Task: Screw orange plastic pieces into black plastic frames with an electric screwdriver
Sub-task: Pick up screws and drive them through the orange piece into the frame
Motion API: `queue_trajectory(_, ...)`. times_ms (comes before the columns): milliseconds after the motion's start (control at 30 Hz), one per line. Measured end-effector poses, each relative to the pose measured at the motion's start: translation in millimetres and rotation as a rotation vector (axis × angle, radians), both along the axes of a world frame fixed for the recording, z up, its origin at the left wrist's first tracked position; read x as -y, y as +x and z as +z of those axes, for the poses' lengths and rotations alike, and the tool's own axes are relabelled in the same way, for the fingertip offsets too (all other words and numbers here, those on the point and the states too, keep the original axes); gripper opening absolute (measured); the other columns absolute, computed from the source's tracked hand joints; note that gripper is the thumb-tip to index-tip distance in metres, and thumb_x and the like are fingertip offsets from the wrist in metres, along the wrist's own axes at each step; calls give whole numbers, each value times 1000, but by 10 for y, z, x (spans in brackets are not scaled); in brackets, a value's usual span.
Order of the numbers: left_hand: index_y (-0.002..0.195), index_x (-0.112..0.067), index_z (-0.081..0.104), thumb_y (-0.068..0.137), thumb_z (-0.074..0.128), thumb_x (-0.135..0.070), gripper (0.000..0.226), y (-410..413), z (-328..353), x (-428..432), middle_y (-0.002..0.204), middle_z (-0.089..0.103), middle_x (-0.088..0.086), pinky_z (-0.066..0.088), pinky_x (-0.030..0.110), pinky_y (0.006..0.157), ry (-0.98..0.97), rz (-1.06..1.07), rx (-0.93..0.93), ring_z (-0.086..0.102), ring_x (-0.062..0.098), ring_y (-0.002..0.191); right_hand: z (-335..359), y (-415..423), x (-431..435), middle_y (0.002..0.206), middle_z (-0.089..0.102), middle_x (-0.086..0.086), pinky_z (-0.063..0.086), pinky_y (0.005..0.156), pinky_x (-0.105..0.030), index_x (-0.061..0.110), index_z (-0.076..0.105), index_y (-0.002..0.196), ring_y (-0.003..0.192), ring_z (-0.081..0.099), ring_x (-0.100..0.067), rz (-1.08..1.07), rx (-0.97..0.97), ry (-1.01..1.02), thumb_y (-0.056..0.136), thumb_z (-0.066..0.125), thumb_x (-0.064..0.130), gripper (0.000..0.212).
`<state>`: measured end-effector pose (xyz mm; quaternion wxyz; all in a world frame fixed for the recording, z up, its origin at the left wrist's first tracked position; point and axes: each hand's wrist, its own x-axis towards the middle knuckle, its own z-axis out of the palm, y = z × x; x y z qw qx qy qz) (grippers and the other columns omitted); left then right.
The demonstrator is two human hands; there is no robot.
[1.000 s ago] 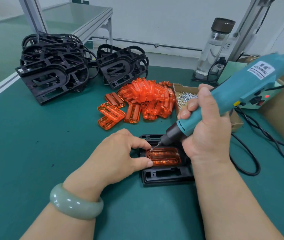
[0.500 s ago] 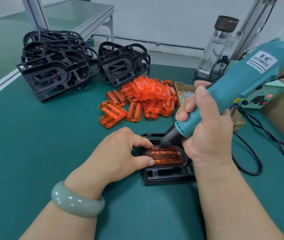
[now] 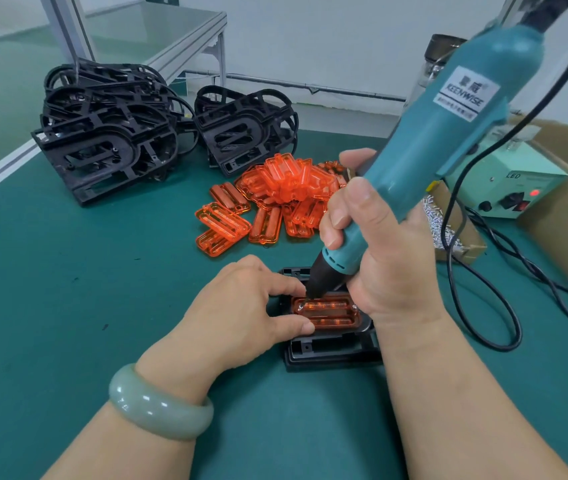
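An orange plastic piece [image 3: 327,311] lies seated in a black plastic frame [image 3: 331,351] on the green mat in front of me. My left hand [image 3: 241,317] grips the frame's left side, thumb and fingers curled at the orange piece's left end. My right hand [image 3: 383,261] grips the teal electric screwdriver [image 3: 449,140], which stands steeply tilted. Its black tip presses on the upper left corner of the orange piece. A screw head shows at the piece's upper right corner.
A heap of loose orange pieces [image 3: 275,199] lies behind the frame. Two stacks of black frames [image 3: 109,143] stand at the back left. A cardboard box of screws [image 3: 449,230], the screwdriver's power supply [image 3: 507,181] and black cables [image 3: 504,306] sit to the right.
The screwdriver has swung more upright and its tip has come down onto the orange piece's upper left corner. My left hand has stayed on the frame.
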<state>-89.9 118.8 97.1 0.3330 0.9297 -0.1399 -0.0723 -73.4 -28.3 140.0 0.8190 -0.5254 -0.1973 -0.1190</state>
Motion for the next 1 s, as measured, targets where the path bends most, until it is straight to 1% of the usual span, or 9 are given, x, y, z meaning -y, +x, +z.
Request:
queue_trajectory(167,111,-47,64,69,73,-53,44,-4,8,25,95,46,-6,43,36,90,1,11,-3,47,14,100,-17,21,-13,60,50,6,40,53,-22,19,62,99,47,46,-11,60,39,3,81,66,25,19)
queue_trajectory(233,109,-48,64,69,73,-53,41,-8,16,33,95,46,-6,43,35,89,-2,13,-11,47,15,99,-7,37,-34,60,51,7,40,54,-22,18,61,100,48,46,-11,96,51,-20,77,77,35,33)
queue_trajectory(300,104,-50,65,69,73,-53,36,-8,22,39,93,46,-6,43,33,85,-11,14,-15,47,15,96,16,44,-52,60,51,6,40,54,-22,16,60,102,47,45,-11,155,50,-54,73,78,44,45)
queue_trajectory(367,100,-51,65,69,73,-53,32,-8,29,42,92,45,-7,43,31,82,-12,14,-11,47,15,94,38,45,-58,62,52,6,40,52,-23,11,56,104,46,45,-12,184,35,-73,72,81,33,46)
queue_trajectory(467,101,-52,64,69,73,-53,33,-13,29,39,92,45,-7,44,34,84,-13,16,-14,47,15,94,43,45,-44,60,51,6,39,50,-22,10,54,100,44,43,-11,195,22,-63,77,64,20,27)
queue_trajectory(633,107,-50,64,70,73,-52,38,-10,22,43,95,47,-5,44,37,88,-4,22,-10,48,16,99,17,48,2,52,46,5,38,48,-21,13,54,88,41,40,-12,155,-22,-9,84,56,1,14)
queue_trajectory(733,109,-49,63,70,72,-53,40,-5,19,48,94,46,-6,44,36,87,17,20,-4,47,16,97,3,44,12,52,45,4,38,48,-21,15,56,83,40,40,-12,144,-29,24,83,52,0,16)
queue_trajectory(867,104,-53,63,71,72,-53,35,-20,23,46,89,45,-7,44,35,83,13,17,-2,47,15,93,-2,44,-13,54,46,3,39,50,-23,13,54,95,42,41,-13,150,2,-51,84,54,1,16)
queue_trajectory(1000,104,-53,62,71,70,-54,34,-18,32,43,89,44,-8,44,35,83,27,14,0,46,15,93,-9,52,-46,56,45,2,40,51,-23,14,57,106,45,41,-13,134,31,-59,82,64,7,26)
